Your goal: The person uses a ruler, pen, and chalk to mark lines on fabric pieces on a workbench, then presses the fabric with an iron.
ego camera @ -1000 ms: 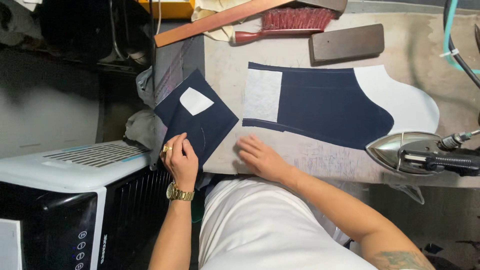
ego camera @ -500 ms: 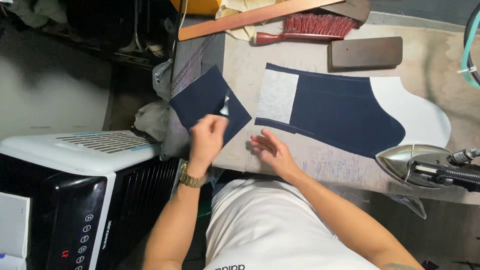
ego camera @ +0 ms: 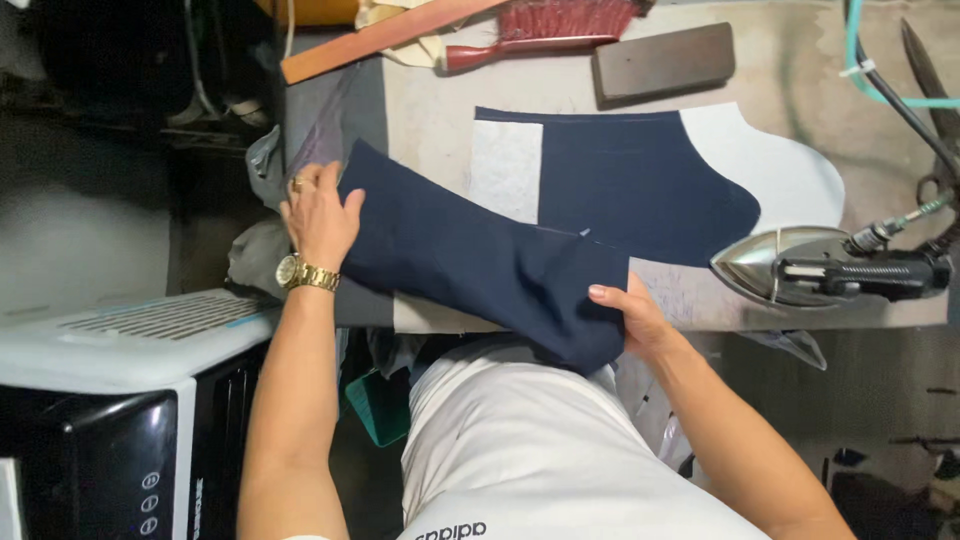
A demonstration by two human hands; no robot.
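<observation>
A long navy fabric piece (ego camera: 470, 265) lies slanted across the near edge of the ironing table (ego camera: 430, 100). My left hand (ego camera: 318, 218), with a gold watch and ring, grips its left end at the table's left edge. My right hand (ego camera: 632, 318) holds its lower right end, which hangs over the front edge. Behind it lies a second navy piece (ego camera: 640, 180) with a pale interfacing patch (ego camera: 505, 168), resting on a white pattern piece (ego camera: 780, 170).
A steam iron (ego camera: 800, 265) sits at the right front of the table, its hose running up to the right. A red-bristled brush (ego camera: 540, 25), a wooden ruler (ego camera: 380, 38) and a dark block (ego camera: 665, 62) lie at the back. An appliance with a white top (ego camera: 110, 340) stands lower left.
The small square navy piece with a white patch is no longer seen. Both hands have taken hold of a long navy piece and spread it across the front of the table.
</observation>
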